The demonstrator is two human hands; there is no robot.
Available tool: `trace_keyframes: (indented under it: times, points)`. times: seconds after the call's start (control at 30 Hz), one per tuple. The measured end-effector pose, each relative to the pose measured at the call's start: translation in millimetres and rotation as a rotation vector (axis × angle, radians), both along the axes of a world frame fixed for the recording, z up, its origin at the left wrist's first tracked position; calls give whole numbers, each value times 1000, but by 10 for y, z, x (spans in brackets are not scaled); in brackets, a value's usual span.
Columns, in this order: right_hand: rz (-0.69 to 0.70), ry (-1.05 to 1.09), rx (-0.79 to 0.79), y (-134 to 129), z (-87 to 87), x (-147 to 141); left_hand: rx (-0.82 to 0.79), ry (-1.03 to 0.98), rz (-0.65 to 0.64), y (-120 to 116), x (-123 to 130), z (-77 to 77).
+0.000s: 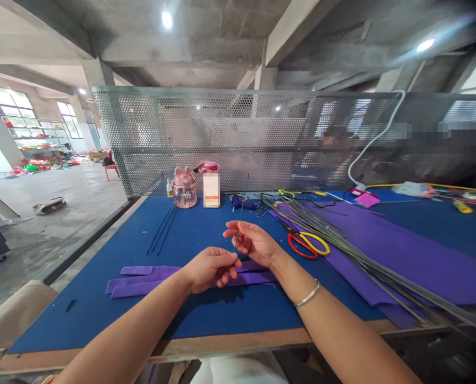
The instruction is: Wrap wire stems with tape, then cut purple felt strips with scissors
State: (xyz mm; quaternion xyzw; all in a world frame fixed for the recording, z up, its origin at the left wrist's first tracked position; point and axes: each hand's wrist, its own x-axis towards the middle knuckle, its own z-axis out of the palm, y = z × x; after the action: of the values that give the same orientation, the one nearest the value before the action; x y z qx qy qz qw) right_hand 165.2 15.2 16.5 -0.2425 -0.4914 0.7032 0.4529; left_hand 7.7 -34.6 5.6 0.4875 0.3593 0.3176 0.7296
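Blue table [254, 320], purple sheet [398, 245] on R side, purple strips [142, 280] nearer. L hand [214, 268] pinches the lower end of a thin wire [242, 210], near-upright above table; R hand [258, 242] fingers round it higher up, can't tell if clamped. Wire prob. v. light, springy, bendable; best held low + mid-length.

The head view (close above the blue table [230, 320]) faces forward and down, toward a perforated screen [222, 128].
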Motion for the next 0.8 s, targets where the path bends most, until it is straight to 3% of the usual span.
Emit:
trace_keyframes:
  times: [0.27,0.5,0.7,0.8]
  points:
    - [-135,-229,48,39,-80,-15,82,156,-31,-37,49,-23]
    - [57,-70,0,25,-3,48,29,26,1,-45,51,8]
    - [-56,-143,-21,43,-48,23,60,96,-30,-50,64,-11]
    - [-45,-98,-31,44,-57,15,65,94,-16,-40,62,-24]
